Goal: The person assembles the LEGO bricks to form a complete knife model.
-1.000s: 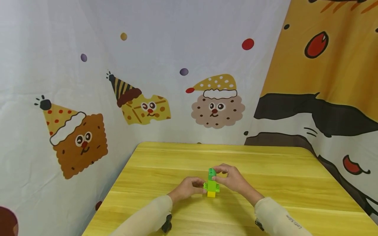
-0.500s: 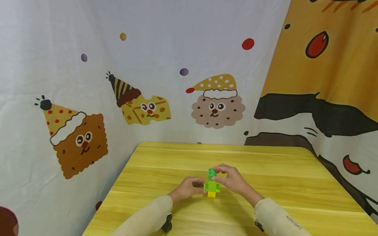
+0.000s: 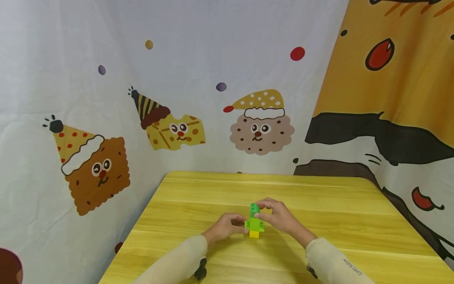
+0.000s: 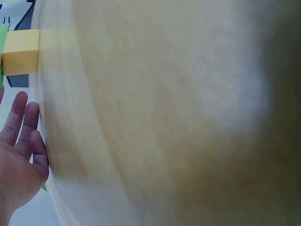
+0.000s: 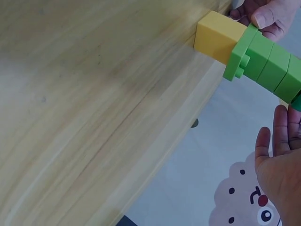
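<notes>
A small upright stack of toy building bricks stands on the wooden table. Its base is a yellow brick (image 3: 253, 234), under a light green plate (image 5: 240, 54) that juts out at both sides. Light green bricks (image 3: 255, 224) rise above it, capped by a darker green brick (image 3: 253, 211) with a rounded side. My left hand (image 3: 226, 226) pinches the plate's left end, its thumb at the edge. With thumb and index finger my right hand (image 3: 278, 215) grips the dark green brick. In the left wrist view only the yellow brick and a sliver of green show beside the hand.
The pale wooden table (image 3: 198, 193) reaches back to a white cloth wall (image 3: 198, 47) printed with cartoon snacks. An orange and black print (image 3: 393, 79) covers the cloth at the right. Cream sleeves (image 3: 177, 258) cover both forearms.
</notes>
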The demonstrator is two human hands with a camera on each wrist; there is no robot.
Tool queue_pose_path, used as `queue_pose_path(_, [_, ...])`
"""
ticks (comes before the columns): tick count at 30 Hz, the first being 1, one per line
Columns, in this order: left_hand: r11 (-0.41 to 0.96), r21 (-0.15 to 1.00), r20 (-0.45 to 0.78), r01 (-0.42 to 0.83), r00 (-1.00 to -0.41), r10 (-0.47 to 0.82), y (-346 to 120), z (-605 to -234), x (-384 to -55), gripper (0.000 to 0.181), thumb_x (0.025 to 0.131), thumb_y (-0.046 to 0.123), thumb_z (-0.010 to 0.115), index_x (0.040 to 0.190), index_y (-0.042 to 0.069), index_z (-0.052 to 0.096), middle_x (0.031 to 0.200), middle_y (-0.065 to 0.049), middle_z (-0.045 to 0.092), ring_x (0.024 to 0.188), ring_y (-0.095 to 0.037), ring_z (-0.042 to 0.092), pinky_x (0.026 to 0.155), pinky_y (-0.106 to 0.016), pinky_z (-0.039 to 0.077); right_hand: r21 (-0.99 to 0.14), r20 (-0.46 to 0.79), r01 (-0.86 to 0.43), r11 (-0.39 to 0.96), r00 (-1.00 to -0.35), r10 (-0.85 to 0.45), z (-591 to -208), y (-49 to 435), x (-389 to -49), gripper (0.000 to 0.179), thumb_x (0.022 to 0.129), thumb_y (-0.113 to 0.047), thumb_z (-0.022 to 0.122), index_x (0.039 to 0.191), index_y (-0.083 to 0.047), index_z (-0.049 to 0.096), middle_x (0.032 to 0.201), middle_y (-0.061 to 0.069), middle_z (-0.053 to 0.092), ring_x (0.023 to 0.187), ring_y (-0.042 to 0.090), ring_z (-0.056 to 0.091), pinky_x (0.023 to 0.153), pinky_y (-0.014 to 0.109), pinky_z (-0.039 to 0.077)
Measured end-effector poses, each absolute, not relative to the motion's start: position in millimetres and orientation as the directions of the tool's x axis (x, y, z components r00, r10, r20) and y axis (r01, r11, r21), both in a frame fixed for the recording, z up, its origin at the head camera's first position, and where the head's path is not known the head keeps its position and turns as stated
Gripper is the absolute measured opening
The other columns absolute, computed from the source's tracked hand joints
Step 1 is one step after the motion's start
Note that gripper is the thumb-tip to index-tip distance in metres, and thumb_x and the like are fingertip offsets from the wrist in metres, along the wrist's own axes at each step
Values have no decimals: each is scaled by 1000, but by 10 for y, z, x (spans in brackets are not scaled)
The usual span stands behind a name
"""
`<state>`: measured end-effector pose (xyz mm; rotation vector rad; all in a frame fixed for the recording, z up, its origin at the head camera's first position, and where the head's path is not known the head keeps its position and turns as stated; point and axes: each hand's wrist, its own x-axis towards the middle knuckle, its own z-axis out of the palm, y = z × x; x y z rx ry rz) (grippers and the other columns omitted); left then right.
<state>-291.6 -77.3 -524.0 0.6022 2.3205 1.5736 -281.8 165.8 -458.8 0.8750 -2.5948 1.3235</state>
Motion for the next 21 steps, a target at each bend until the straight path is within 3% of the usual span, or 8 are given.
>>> queue_pose_path(6, [314,931,11,186,-875,484,-777,-5233,-2916,28,89,25,77,116,16,71,104,6,67,96,-12,60,82,-32,50,-712,337,-538,452,-826,-452,-4625,1660,-2846,27,91,-32,74,116,-23,72,105,-13,64,101,23,60,78,31,50])
queue_pose_path(12, [317,929,18,190,-879,476,-775,-5262,-2932,27,89,26,77,114,17,72,103,6,67,95,-13,60,82,-32,51,-724,332,-537,432,-821,-465,-4647,1663,-2863,27,91,-30,74,117,-22,72,106,-12,64,102,26,61,83,41,51])
queue_pose_path(21, [309,932,15,190,-872,489,-778,-5258,-2943,27,89,26,76,114,17,72,104,6,67,96,-13,60,83,-34,50,-740,327,-520,427,-833,-447,-4659,1667,-2844,29,89,-26,76,117,-20,72,105,-10,64,102,25,60,84,36,50])
